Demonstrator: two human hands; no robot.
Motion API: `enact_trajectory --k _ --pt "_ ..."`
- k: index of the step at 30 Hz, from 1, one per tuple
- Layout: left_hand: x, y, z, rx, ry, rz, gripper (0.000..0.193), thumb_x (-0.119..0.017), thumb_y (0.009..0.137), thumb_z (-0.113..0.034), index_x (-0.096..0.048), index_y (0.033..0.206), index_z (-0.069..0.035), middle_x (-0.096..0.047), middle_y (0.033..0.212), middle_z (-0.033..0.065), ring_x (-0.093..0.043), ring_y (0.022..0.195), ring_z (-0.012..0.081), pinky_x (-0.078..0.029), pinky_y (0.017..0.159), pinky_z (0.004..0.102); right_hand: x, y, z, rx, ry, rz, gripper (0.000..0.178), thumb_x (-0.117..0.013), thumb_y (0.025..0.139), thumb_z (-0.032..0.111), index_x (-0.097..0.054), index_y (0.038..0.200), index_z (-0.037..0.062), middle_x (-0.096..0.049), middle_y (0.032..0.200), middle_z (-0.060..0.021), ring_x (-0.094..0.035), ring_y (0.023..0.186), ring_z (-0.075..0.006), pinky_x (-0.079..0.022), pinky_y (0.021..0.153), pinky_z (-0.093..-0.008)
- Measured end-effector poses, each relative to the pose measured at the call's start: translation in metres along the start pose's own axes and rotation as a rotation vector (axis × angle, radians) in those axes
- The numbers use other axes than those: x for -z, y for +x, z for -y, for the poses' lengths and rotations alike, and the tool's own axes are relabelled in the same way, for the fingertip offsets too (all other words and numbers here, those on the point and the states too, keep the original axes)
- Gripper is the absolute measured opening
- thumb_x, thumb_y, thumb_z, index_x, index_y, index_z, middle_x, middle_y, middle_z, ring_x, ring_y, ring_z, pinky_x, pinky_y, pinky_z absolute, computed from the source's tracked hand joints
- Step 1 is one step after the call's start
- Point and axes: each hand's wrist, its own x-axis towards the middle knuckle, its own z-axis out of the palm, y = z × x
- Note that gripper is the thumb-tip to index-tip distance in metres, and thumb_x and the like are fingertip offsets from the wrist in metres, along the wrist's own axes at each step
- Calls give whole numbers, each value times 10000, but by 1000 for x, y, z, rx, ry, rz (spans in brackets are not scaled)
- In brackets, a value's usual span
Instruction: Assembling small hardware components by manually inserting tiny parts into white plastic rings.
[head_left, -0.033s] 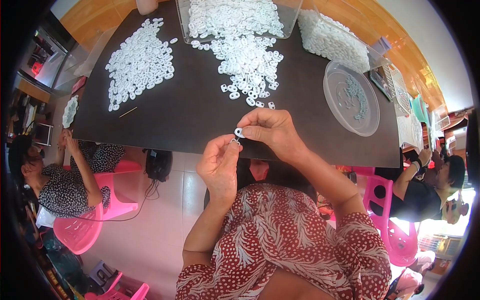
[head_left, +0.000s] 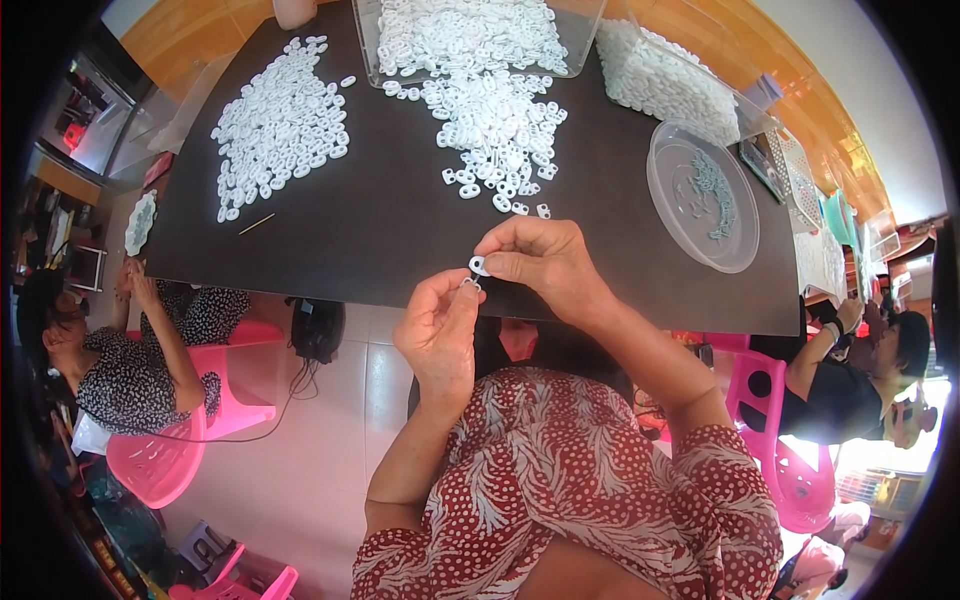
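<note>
Over the table's front edge my two hands meet, fingertips almost touching. My right hand (head_left: 540, 262) pinches a small white plastic piece with a dark hole (head_left: 478, 265) between thumb and forefinger. Just below it, my left hand (head_left: 442, 325) grips a second small white piece (head_left: 470, 284), mostly covered by the fingertips. Whether the two pieces touch I cannot tell. Beyond my hands lies a heap of loose white two-holed plastic pieces (head_left: 495, 125), spilling from a clear bin (head_left: 590, 45). Another pile of white oval pieces (head_left: 280, 125) spreads at the left.
A thin yellowish stick (head_left: 257, 225) lies by the left pile. At right stand a round clear tray (head_left: 665, 215) holding small grey-green parts and a clear box of white pieces (head_left: 670, 85). A phone (head_left: 762, 168) is beside them. People sit at both sides on pink chairs (head_left: 160, 465).
</note>
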Motion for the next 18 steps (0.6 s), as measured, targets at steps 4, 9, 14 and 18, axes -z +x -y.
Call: enact_trajectory --k 4,9,14,18 --pt "0 0 0 2 4 -5 124 -618 845 -16 -621 960 32 -637 794 52 -587 667 70 -390 507 165 -2 -1 0 -2 -6 1 89 -645 801 28 -658 879 -12 -639 752 -6 -563 687 -39 -456 609 -196" --pt "-2 -1 0 -3 -12 -3 151 -613 848 -19 -613 990 31 -635 793 44 -582 669 59 -391 508 160 -7 -4 3 42 -53 -33 73 -633 811 20 -653 870 -19 -644 762 -14 -567 689 -45 -466 621 -200" --pt "0 -1 4 -30 -19 -5 182 -609 851 -17 -608 1026 32 -632 791 38 -581 681 57 -397 513 156 -13 -8 1 44 -96 -47 64 -631 814 21 -652 862 -16 -638 759 -20 -567 698 -58 -470 633 -221" --pt "0 -1 6 -49 -55 2 234 -610 855 -18 -598 1082 39 -631 814 41 -584 690 65 -408 518 161 -15 -10 1 78 -156 -66 71 -624 814 18 -652 871 -14 -626 772 -34 -572 720 -81 -470 649 -242"
